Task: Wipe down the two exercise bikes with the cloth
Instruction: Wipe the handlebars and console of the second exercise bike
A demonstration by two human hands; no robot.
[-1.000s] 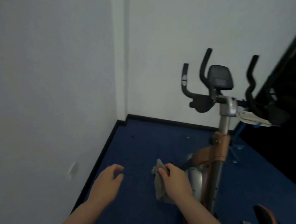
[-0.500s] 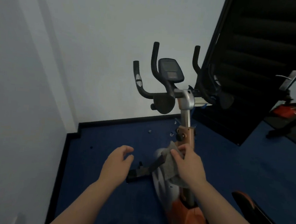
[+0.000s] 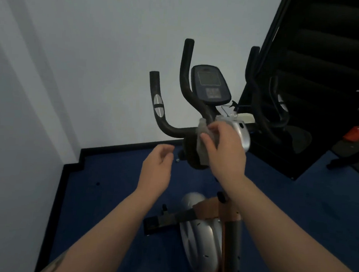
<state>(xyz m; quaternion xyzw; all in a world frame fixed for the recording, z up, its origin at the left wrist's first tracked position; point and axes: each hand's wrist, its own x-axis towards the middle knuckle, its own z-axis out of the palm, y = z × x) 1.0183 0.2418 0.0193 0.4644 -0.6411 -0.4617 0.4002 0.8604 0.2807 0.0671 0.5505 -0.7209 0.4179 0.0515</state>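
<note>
An exercise bike [image 3: 207, 239] with a silver and orange body stands right in front of me on blue carpet. Its black handlebars [image 3: 164, 122] curve upward around a dark console [image 3: 209, 85]. My right hand [image 3: 224, 149] is closed on a grey cloth [image 3: 203, 135] and presses it against the middle of the handlebars, just below the console. My left hand [image 3: 157, 170] hovers a little to the left and lower, fingers loosely apart, holding nothing. At the far right, part of a second machine [image 3: 357, 135] with an orange piece shows past the door.
White walls [image 3: 50, 84] meet in a corner at left with a black skirting board along the floor. A black panelled door [image 3: 319, 71] stands at right, close behind the right handlebar. Blue carpet [image 3: 110, 194] stretches left of the bike.
My right hand has lifted the cloth from the bike's post up to the handlebar centre. My left hand rose too. The view moved closer to the bike.
</note>
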